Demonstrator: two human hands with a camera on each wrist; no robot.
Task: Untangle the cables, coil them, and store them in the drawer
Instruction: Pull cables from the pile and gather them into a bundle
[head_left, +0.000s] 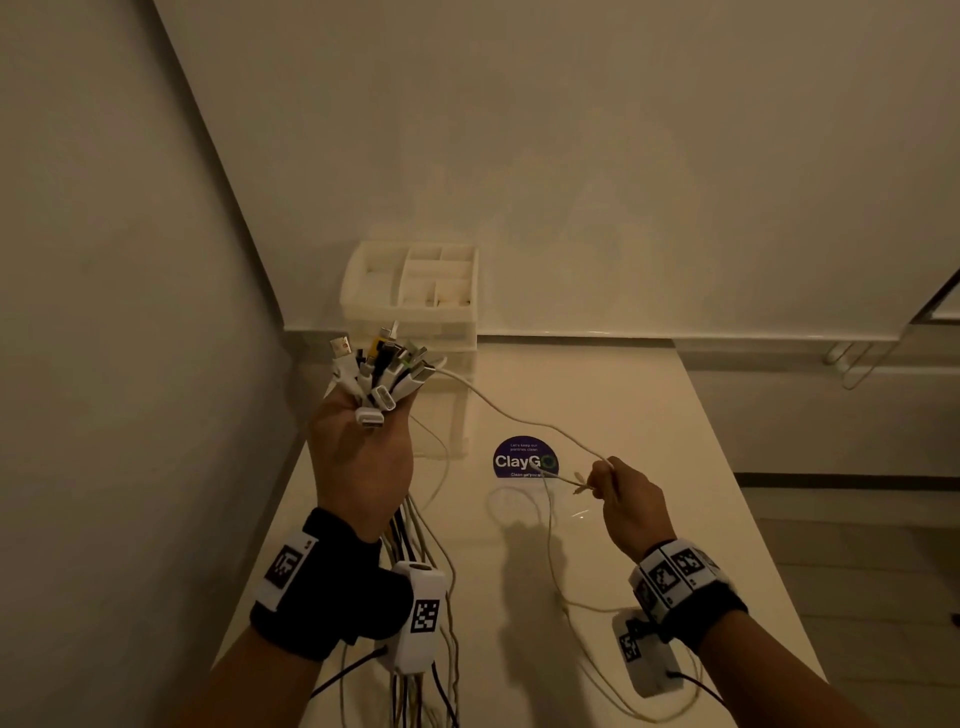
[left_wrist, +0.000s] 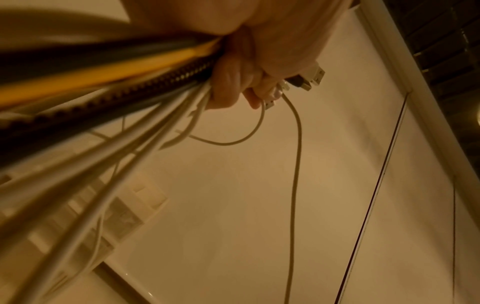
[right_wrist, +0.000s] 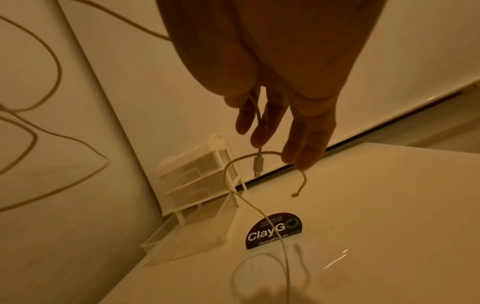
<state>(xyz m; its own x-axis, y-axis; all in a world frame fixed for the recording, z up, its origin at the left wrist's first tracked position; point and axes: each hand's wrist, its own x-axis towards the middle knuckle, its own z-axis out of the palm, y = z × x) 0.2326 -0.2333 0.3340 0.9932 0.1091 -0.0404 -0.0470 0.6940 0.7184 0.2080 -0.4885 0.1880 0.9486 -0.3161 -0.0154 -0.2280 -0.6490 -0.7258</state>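
Observation:
My left hand (head_left: 358, 457) is raised above the table's left side and grips a thick bundle of cables (head_left: 384, 374), whose plug ends stick up above the fist. The rest of the bundle hangs below the wrist. In the left wrist view the fingers (left_wrist: 233, 88) curl round white, black and yellow cords (left_wrist: 103, 82). One thin white cable (head_left: 498, 410) runs from the bundle down to my right hand (head_left: 623, 499), which pinches it near its end. In the right wrist view its plug (right_wrist: 257, 166) pokes out past the fingers (right_wrist: 272, 123). The small white drawer unit (head_left: 415, 291) stands in the back left corner, its bottom drawer (right_wrist: 187, 236) pulled out.
A round dark ClayGo sticker (head_left: 524, 458) lies on the white table (head_left: 675, 415) between my hands. A wall runs close along the table's left edge. Slack white cable (head_left: 587, 608) loops on the table near my right wrist. The table's right edge drops to the floor.

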